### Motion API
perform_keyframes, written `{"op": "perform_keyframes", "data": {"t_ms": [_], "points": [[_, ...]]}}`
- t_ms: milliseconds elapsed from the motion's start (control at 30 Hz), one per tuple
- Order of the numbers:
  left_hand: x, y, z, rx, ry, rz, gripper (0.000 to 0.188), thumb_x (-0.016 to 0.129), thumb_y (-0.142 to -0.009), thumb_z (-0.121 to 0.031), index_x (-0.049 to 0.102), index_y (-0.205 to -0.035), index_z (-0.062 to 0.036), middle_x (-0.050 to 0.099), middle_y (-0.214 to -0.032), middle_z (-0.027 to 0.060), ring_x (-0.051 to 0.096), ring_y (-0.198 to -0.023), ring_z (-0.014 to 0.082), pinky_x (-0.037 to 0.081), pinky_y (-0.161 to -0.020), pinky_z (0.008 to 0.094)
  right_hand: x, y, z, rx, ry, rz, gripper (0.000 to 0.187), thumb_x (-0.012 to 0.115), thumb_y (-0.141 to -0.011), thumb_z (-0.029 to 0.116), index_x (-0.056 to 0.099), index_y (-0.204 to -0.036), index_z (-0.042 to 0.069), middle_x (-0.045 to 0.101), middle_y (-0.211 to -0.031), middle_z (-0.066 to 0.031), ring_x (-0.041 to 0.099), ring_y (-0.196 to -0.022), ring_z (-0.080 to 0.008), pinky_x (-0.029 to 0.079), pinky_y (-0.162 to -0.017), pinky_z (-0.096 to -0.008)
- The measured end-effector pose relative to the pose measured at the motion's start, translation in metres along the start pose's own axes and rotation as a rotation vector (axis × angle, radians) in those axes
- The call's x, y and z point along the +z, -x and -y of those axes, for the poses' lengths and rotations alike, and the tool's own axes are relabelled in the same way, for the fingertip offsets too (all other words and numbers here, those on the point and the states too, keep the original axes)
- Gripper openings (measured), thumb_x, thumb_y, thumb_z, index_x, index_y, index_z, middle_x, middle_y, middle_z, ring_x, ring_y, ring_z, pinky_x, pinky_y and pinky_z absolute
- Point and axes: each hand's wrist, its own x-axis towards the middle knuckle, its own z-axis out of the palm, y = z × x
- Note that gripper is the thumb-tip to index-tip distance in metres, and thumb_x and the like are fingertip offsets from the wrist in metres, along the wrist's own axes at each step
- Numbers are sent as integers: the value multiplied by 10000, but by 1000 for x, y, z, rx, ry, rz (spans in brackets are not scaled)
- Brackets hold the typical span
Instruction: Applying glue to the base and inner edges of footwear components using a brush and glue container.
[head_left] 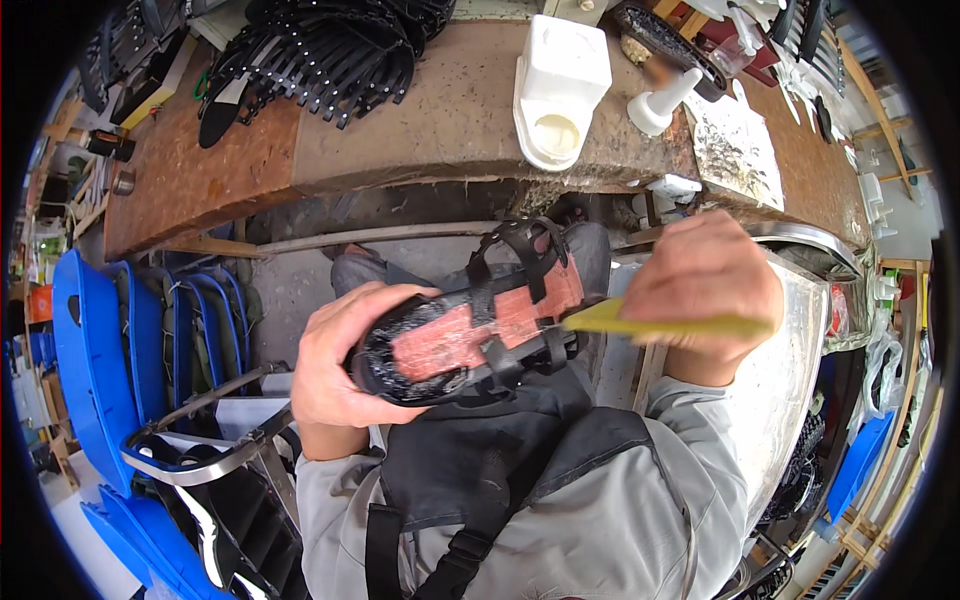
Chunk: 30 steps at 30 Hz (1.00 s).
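My left hand (335, 370) wraps round the rounded black end of a half-made strappy sandal (435, 345), held above my lap. Its flat reddish face is turned up, ringed by a black edge with whitish wet-looking smears at the rounded end. Black straps (500, 365) fold over its sides toward the other end. A flat yellow tool (640, 322) is gripped in my right hand (700, 290), fingers closed over it. The tool's narrow tip lies at the sandal's right edge, by the straps; I cannot tell whether it touches.
Beyond my hands runs a worn brown workbench (420, 130). On it are a pile of studded black straps (330, 60), a white plastic container (562, 90) and a white nozzle bottle (660, 105). Blue trays (95, 350) stand at left beside a metal-framed rack (200, 470). A pale surface (780, 400) lies right.
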Motion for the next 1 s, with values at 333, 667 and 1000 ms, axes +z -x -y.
{"op": "perform_keyframes", "data": {"t_ms": [333,667,1000], "points": [[0,-12,33,-8,47,16,700,808,-416,-185,574,-1026,68,625,-935,153,590,-790,231,442,-746,303,21,19,-15,704,-523,-535,209,663,-809,115,609,-963,-15,616,-723,-58,534,-483,-67,417,-422,-180],[-10,-21,48,-42,55,-147,707,808,-390,-171,583,-1020,58,571,-880,119,552,-801,201,418,-749,289,-11,66,-67,866,-869,-868,205,546,-877,242,557,-789,56,576,-660,-85,549,-520,-102,447,-455,-191],[-25,-39,63,-94,186,-61,789,825,-429,-127,536,-1145,36,554,-1084,123,523,-1010,225,376,-905,311,55,81,-79,936,-1175,-873,211,525,-887,286,554,-886,77,525,-523,-75,439,-374,-141,362,-363,-265]]}}
